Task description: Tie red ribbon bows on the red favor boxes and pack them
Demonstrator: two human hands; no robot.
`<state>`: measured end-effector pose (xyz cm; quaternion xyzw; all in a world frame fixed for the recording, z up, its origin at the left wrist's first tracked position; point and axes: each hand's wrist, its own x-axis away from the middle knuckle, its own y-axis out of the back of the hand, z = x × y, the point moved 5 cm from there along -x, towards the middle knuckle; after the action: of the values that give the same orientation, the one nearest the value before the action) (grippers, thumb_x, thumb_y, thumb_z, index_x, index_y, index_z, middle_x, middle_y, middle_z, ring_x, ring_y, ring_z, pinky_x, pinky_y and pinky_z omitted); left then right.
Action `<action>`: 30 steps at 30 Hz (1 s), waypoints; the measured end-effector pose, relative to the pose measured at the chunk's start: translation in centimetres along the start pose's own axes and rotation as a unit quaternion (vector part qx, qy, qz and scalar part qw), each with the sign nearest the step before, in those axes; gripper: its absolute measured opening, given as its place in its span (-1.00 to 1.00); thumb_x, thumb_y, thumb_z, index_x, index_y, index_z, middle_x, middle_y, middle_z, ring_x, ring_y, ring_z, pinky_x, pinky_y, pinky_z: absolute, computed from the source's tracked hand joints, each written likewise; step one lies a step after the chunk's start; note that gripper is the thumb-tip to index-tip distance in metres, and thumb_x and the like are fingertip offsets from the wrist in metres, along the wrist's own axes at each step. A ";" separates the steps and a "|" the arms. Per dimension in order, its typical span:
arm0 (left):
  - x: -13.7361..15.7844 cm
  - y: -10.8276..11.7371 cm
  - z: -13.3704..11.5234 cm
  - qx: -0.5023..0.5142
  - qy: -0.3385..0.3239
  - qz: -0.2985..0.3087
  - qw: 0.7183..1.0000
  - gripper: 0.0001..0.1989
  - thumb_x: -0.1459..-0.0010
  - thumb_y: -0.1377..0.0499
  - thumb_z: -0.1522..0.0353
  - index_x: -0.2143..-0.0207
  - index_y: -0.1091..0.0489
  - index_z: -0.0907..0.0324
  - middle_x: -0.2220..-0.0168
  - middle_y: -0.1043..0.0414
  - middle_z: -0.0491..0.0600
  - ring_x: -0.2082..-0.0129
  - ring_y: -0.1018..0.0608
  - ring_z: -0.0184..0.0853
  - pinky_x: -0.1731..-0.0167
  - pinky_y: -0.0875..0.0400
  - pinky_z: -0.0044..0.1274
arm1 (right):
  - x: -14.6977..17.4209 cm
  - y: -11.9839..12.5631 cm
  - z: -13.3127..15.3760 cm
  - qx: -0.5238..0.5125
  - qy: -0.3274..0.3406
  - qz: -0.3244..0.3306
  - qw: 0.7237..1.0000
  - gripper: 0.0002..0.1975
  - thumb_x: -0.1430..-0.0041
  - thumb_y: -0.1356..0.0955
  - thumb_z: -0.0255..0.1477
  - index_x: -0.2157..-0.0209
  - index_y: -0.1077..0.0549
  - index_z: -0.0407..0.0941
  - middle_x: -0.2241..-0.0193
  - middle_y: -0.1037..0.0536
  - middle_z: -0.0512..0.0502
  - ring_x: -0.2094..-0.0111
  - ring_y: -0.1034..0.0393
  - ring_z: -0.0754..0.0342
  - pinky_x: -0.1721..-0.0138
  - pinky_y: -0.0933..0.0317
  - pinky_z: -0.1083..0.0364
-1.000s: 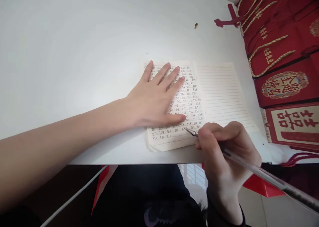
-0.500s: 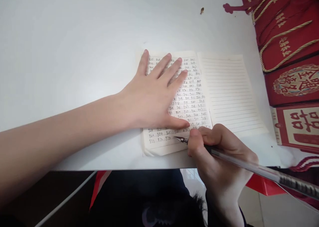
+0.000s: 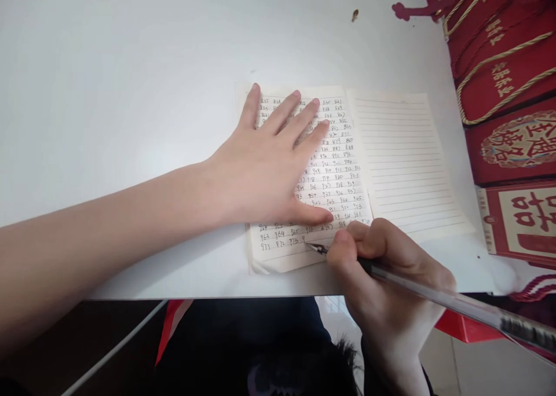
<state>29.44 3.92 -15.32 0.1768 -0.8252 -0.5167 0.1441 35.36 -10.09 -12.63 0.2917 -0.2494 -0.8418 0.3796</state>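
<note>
An open notebook (image 3: 286,257) lies near the table's front edge. Its left page carries rows of handwritten numbers, while the right page is ruled and bare. My left hand (image 3: 269,164) rests flat on the left page with its fingers spread, covering part of the writing. In my right hand (image 3: 386,274) is a pen (image 3: 417,289) with a clear barrel and a dark grip, pinched between thumb and fingers. The pen's tip meets the bottom written row, just right of "973", where a new stroke shows.
Red gift bags (image 3: 499,66) with gold cord handles line the table's right side. A red box (image 3: 521,219) with a large character sits below them. A small brown bit (image 3: 355,15) lies on the white table (image 3: 130,66). Below the front edge shows a red object (image 3: 467,326).
A fresh mark, like the start of a "9", has appeared after "973" under the pen tip. My left hand stays spread on the page. The view has shifted slightly.
</note>
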 end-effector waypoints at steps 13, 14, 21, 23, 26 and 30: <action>0.0 -0.2 0.1 0.012 -0.029 -0.006 0.999 0.03 0.14 0.01 -0.22 -0.26 0.08 0.20 -0.30 0.13 -0.02 -0.26 0.28 0.21 -0.14 0.63 -0.07 | 0.1 0.2 0.1 0.010 -0.020 -0.021 1.000 -0.67 -0.02 -0.31 -0.62 0.65 -0.07 -0.14 0.71 -0.08 0.17 0.68 0.05 0.29 0.68 0.07 0.26; 0.0 -0.2 0.1 0.017 -0.032 -0.008 0.999 0.03 0.14 0.01 -0.21 -0.26 0.09 0.21 -0.30 0.14 -0.02 -0.26 0.29 0.21 -0.13 0.65 -0.08 | 0.1 0.2 0.0 0.009 -0.030 -0.029 0.999 -0.66 -0.03 -0.31 -0.62 0.65 -0.07 -0.14 0.71 -0.08 0.17 0.68 0.06 0.30 0.68 0.07 0.27; 0.0 -0.1 0.3 0.041 -0.026 -0.015 0.999 0.02 0.17 0.00 -0.22 -0.25 0.04 0.16 -0.31 0.17 -0.08 -0.26 0.30 0.21 -0.12 0.69 -0.11 | 0.0 0.1 0.4 0.032 -0.005 -0.022 0.999 -0.66 -0.01 -0.30 -0.65 0.66 -0.05 -0.14 0.71 -0.02 0.17 0.68 0.10 0.30 0.69 0.11 0.25; 0.0 -0.1 0.2 0.034 -0.025 -0.013 0.999 0.02 0.16 0.03 -0.23 -0.25 0.04 0.16 -0.30 0.14 -0.10 -0.26 0.30 0.21 -0.13 0.67 -0.12 | 0.2 0.2 0.3 0.026 -0.025 -0.037 0.999 -0.65 -0.03 -0.29 -0.66 0.66 -0.04 -0.14 0.70 0.00 0.17 0.67 0.12 0.29 0.67 0.13 0.24; 0.1 -0.1 0.1 0.019 -0.033 -0.011 0.999 0.00 0.13 0.08 -0.22 -0.26 0.09 0.16 -0.29 0.13 -0.09 -0.26 0.30 0.21 -0.12 0.64 -0.10 | 0.3 0.2 0.0 0.000 -0.039 -0.018 0.999 -0.65 -0.01 -0.30 -0.66 0.65 -0.05 -0.15 0.70 -0.02 0.16 0.66 0.11 0.30 0.67 0.14 0.23; -0.1 -0.3 0.1 -0.020 -0.034 -0.009 0.999 0.03 0.08 0.16 -0.21 -0.25 0.13 0.32 -0.30 0.19 0.05 -0.26 0.26 0.21 -0.10 0.60 -0.05 | 0.5 0.6 -1.3 -0.215 -0.099 -0.032 0.971 -0.63 -0.04 -0.25 -0.66 0.61 0.07 -0.11 0.69 0.04 0.16 0.68 0.18 0.28 0.68 0.19 0.22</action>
<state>29.48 3.96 -15.63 0.1637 -0.8176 -0.5401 0.1143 36.30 -11.04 -13.33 0.1264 -0.0891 -0.9122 0.3794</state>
